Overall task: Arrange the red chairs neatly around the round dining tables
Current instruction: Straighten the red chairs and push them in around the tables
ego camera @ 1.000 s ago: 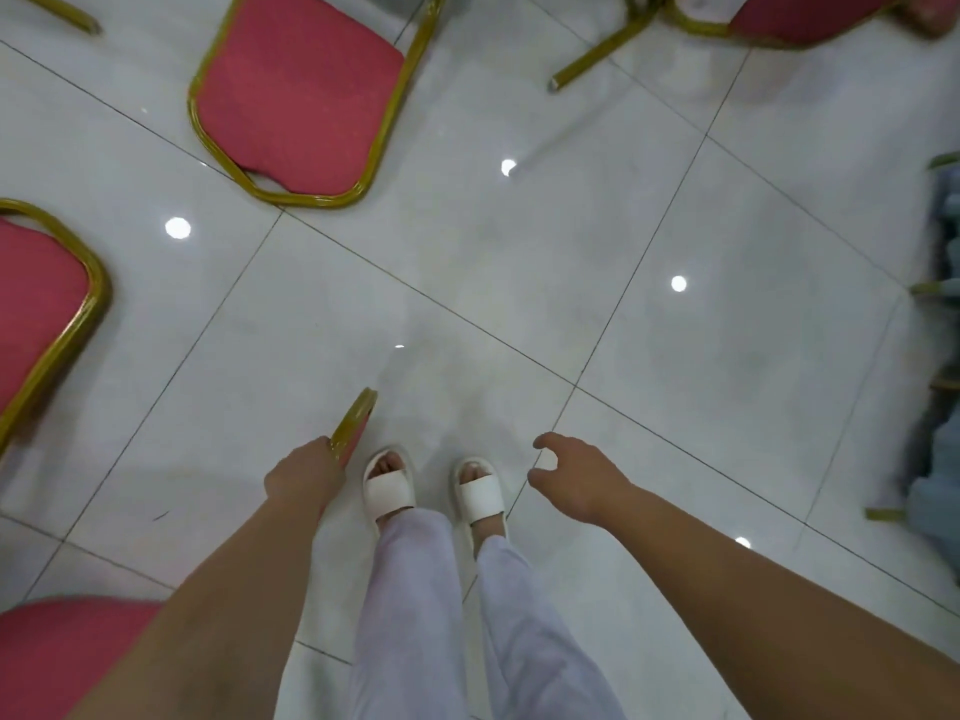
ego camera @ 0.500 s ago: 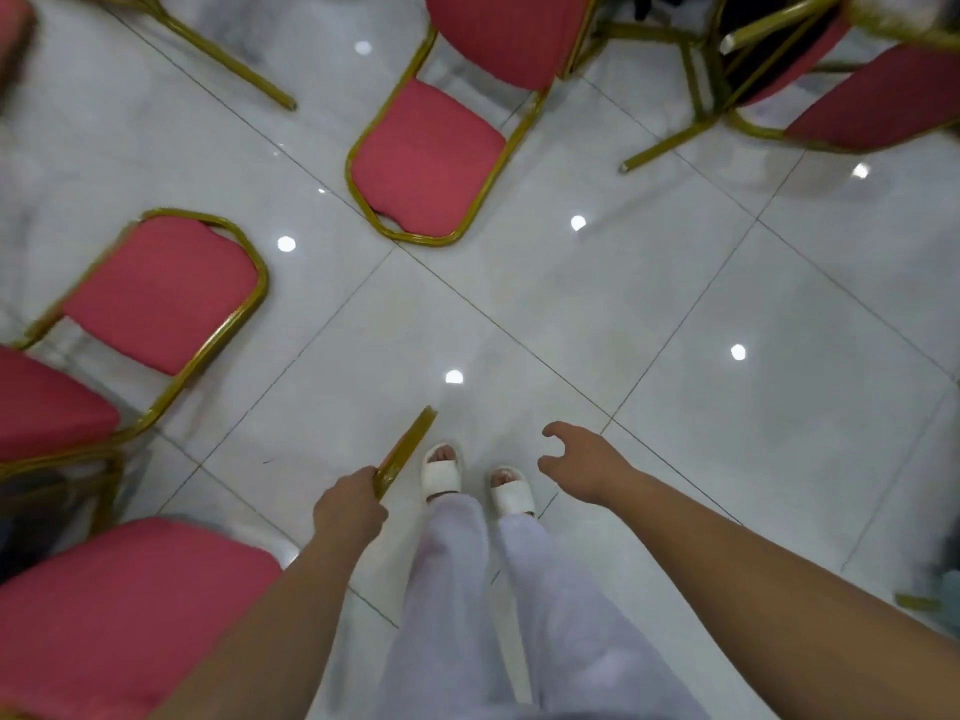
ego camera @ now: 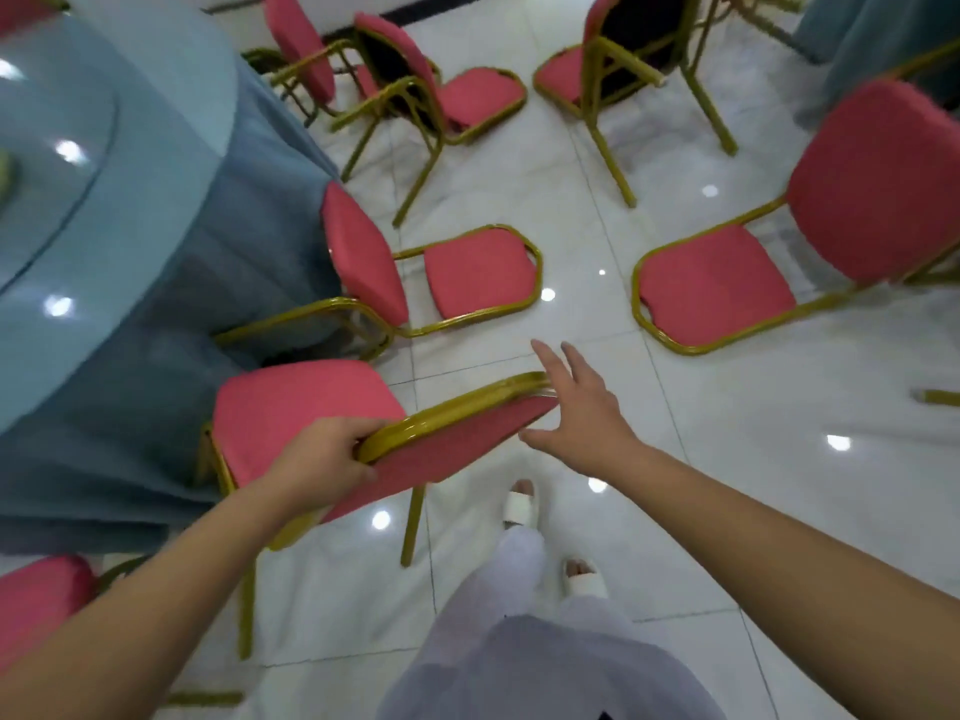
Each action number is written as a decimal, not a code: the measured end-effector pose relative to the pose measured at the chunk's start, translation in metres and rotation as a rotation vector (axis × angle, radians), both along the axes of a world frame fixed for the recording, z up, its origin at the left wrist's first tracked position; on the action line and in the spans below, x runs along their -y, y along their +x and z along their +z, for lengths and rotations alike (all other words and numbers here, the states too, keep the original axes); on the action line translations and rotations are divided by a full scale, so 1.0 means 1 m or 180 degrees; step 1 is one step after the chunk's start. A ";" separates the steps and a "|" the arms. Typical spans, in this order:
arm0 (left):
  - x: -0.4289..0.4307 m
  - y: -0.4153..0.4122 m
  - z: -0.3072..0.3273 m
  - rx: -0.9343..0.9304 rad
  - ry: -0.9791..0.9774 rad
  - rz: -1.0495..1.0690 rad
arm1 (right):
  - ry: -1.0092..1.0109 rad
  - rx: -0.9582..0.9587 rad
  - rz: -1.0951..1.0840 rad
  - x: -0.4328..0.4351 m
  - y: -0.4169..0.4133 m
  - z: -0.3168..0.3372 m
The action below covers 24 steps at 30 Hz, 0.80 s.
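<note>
Chair nearest the person (ego camera: 296,407) stood with its red seat toward the round table (ego camera: 130,241) at left, seat edge close against the hanging blue cloth, backrest toward the person. Left hand (ego camera: 322,459) gripped the gold top rail (ego camera: 447,407) of the backrest at its left end, fingers curled over the tube. Right hand (ego camera: 582,407) was open, fingers straight and spread, at the right corner of the same backrest. Whether the palm pressed the rail or hung just beside it could not be told. Second chair (ego camera: 480,275) stood just beyond, backrest against the tablecloth, seat pointing away from the table. Third chair (ego camera: 717,288) stood to the right, well apart from the table, seat turned toward the second chair. Further back were a fourth chair (ego camera: 478,98) and a fifth chair (ego camera: 304,44), close together near the table's far side. A sixth chair (ego camera: 563,72) stood to their right, and all three sat at mixed angles. Part of another red seat (ego camera: 36,600) showed at the lower left edge. Second blue-draped table (ego camera: 878,39) was at top right, only partly in view. Floor (ego camera: 727,485) was glossy white tile. Person's feet were in white slippers (ego camera: 519,509), below pale trousers (ego camera: 519,657).
</note>
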<state>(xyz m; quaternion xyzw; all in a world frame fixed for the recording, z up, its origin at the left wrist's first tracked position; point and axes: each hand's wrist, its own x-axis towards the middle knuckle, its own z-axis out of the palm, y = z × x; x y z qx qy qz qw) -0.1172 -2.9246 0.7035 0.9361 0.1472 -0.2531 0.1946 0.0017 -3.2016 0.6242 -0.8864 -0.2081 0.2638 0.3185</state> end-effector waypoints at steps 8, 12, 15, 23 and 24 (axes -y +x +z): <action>-0.011 -0.144 0.041 0.0469 0.0038 0.1262 | -0.0382 0.0095 0.1338 -0.075 -0.007 0.050; -0.027 -0.187 0.041 0.0657 0.0059 0.1668 | -0.0530 0.0304 0.1789 -0.112 -0.035 0.072; -0.050 -0.217 0.037 0.0705 0.0065 0.1819 | -0.0491 0.0256 0.1878 -0.134 -0.057 0.073; -0.117 -0.302 0.008 0.0940 0.0072 0.2123 | -0.0736 0.0349 0.2036 -0.200 -0.116 0.075; -0.124 -0.313 0.005 0.1009 0.0049 0.2152 | -0.0800 0.0361 0.2094 -0.211 -0.126 0.077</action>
